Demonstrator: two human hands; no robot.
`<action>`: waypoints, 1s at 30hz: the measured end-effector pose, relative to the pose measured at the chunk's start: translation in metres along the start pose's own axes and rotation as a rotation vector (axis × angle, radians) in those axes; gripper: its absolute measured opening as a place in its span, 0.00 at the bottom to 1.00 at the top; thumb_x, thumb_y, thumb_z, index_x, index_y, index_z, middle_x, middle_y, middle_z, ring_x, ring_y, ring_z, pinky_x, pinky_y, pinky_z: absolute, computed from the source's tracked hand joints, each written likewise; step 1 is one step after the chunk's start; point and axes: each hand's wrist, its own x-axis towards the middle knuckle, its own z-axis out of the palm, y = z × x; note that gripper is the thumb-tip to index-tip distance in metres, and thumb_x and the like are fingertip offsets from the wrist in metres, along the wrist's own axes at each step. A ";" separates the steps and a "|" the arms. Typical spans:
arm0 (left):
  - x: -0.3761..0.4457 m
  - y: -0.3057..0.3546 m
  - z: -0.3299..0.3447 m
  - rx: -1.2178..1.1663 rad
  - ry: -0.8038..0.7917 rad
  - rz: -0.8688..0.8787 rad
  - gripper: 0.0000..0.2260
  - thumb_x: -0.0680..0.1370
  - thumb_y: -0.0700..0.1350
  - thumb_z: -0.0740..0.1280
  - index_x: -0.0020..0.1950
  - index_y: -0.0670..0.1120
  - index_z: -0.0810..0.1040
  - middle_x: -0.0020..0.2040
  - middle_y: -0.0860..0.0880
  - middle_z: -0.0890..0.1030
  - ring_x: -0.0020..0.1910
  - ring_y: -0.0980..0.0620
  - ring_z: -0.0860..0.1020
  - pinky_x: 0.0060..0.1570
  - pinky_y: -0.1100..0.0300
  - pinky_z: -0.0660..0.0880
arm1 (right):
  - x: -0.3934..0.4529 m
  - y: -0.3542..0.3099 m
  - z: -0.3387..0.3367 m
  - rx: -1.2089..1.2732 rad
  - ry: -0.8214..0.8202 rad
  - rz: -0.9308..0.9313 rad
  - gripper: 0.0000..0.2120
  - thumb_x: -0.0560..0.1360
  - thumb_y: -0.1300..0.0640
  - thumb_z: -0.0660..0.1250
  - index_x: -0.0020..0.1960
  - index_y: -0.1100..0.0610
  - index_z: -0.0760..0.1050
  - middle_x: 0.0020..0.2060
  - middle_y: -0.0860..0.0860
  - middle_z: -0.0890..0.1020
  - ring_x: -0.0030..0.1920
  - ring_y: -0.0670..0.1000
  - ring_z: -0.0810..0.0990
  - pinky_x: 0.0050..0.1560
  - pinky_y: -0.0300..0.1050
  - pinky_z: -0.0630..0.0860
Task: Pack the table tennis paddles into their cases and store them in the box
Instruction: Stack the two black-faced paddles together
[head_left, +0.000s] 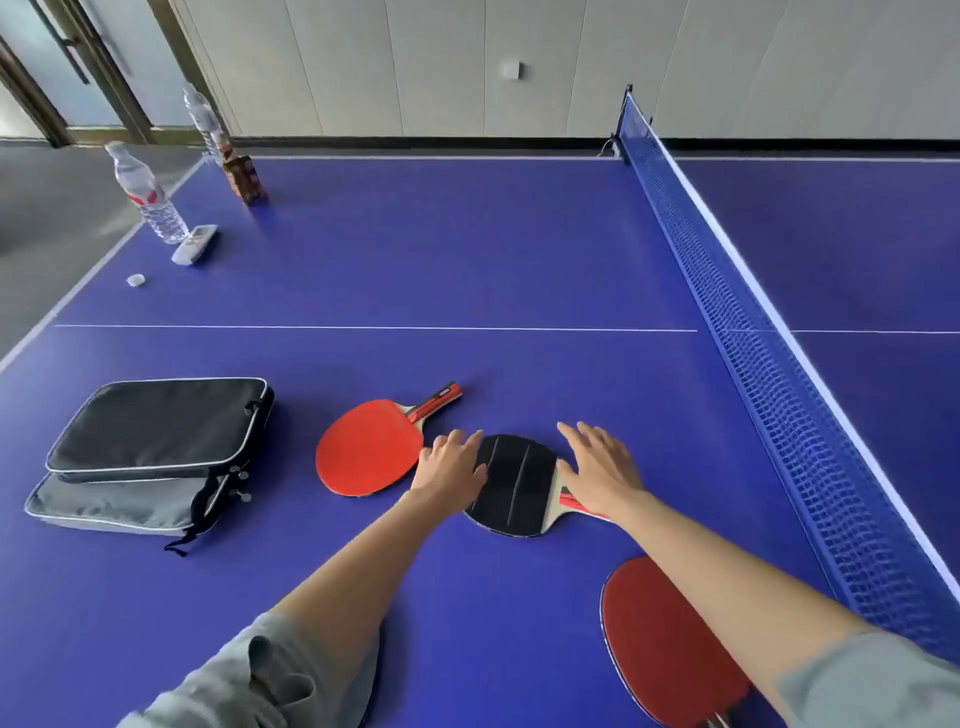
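While black paddle (511, 483) lies flat, both hands released: left hand (451, 470) touching blade, right hand (602, 470) over handle.

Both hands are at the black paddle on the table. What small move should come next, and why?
Probably grip the black paddle and lift it. The left hand rests open on its face, the right hand lies open over its handle, and the cases wait to the left.

Bright, even daylight from upper left; soft short shadows on the surface (467, 270); wide-angle bending at edges; slightly soft throughout.
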 end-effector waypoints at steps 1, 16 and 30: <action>0.005 0.001 0.005 0.012 -0.034 -0.014 0.24 0.81 0.49 0.56 0.76 0.47 0.56 0.70 0.44 0.65 0.68 0.42 0.64 0.66 0.49 0.64 | 0.003 0.001 0.005 -0.003 -0.034 0.019 0.26 0.81 0.48 0.54 0.76 0.51 0.52 0.75 0.55 0.59 0.74 0.57 0.58 0.73 0.52 0.58; 0.042 -0.006 0.074 -0.230 -0.141 -0.264 0.43 0.69 0.46 0.75 0.76 0.49 0.51 0.70 0.43 0.57 0.68 0.42 0.57 0.64 0.47 0.65 | 0.027 -0.022 0.072 0.393 -0.022 0.216 0.33 0.74 0.53 0.69 0.74 0.54 0.57 0.69 0.54 0.67 0.64 0.58 0.68 0.62 0.49 0.68; -0.017 -0.025 0.044 -0.562 0.204 -0.260 0.39 0.71 0.43 0.74 0.76 0.51 0.57 0.68 0.46 0.63 0.65 0.44 0.60 0.66 0.46 0.64 | -0.019 -0.042 0.048 1.115 -0.125 0.140 0.22 0.73 0.63 0.70 0.62 0.52 0.67 0.57 0.52 0.76 0.53 0.46 0.77 0.44 0.31 0.74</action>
